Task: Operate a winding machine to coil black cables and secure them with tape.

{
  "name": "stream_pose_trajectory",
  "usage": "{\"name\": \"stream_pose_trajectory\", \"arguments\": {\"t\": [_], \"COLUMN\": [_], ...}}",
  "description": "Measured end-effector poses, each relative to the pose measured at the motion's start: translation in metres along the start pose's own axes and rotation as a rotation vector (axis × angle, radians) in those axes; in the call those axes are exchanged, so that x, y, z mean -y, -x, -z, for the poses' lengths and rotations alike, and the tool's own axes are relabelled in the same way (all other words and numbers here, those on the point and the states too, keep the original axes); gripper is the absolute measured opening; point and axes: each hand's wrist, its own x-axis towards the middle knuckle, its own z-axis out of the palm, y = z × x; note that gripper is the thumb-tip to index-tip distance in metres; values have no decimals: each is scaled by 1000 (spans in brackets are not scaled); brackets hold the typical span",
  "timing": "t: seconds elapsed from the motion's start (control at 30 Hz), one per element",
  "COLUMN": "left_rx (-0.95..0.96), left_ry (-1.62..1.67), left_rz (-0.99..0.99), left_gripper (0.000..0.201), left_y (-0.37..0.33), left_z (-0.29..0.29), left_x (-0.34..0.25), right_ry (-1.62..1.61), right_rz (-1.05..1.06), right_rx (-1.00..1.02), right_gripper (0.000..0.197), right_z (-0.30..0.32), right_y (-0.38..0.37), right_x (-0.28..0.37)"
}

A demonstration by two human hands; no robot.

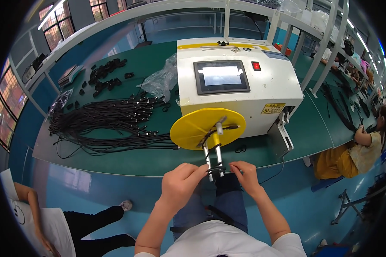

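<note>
While the metal prongs [219, 156] point toward the wearer [214, 240], black cable [216, 170] wraps crosswise.

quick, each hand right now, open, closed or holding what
Left hand: closed, at the thin black cable wound around silver metal prongs.
Right hand: partly curled; grip cannot be told.

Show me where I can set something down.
Bare green table: between black cables and the front edge; between white machine and black straps at right. Crowded: behind the cables, with black parts; around the rods, between left hand and right hand.
</note>
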Motion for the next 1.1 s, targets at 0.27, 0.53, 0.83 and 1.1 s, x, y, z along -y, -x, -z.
{"name": "stream_pose_trajectory", "arguments": {"t": [0.27,0.53,0.83,1.1], "left_rx": [-20,-38,-56,-157], "left_ry": [-5,34,346,707], "left_rz": [-33,-39,141,300], "left_gripper": [30,32,29,24], "left_y": [-1,8,27,44], "left_z": [-12,-11,-15,-27], "left_x": [-8,-1,15,30], "right_ry": [-563,-624,-264,74], "right_rz": [-214,-136,112,388], "right_rx": [20,-29,-110,-80], "right_gripper": [11,15,22,30], "right_z": [15,22,26,20], "right_y": [-2,-5,-13,-23], "right_x": [43,70,88,96]}}
